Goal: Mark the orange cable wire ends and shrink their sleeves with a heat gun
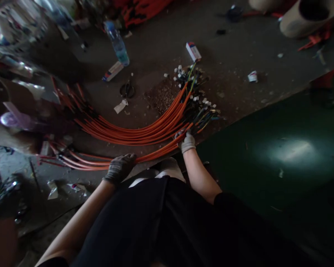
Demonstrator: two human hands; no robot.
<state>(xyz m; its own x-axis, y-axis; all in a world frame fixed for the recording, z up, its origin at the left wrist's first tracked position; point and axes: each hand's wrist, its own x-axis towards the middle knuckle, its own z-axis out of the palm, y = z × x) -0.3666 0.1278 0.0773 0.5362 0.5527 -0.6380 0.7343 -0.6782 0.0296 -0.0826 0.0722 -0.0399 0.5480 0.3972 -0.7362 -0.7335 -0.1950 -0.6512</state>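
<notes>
**Orange cables curve between two gloved hands**

The orange cables [144, 135] arc across the concrete floor [156, 33], their long axis running sideways before the person, with thin coloured wires [204, 116] fanning out at one end. The white-gloved right hand [187, 144], nearer those wires, has its grip closed around the lower strands; the grey-gloved left hand [120, 168] lies curled over them — how tight, I cannot tell. Scissors [127, 89] and a water bottle [117, 43] lie beyond; a green sheet [267, 174] borders the floor.

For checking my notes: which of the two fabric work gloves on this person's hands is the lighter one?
The right hand wears the lighter one, a pale whitish fabric glove; the left hand wears a dark grey glove.
</notes>
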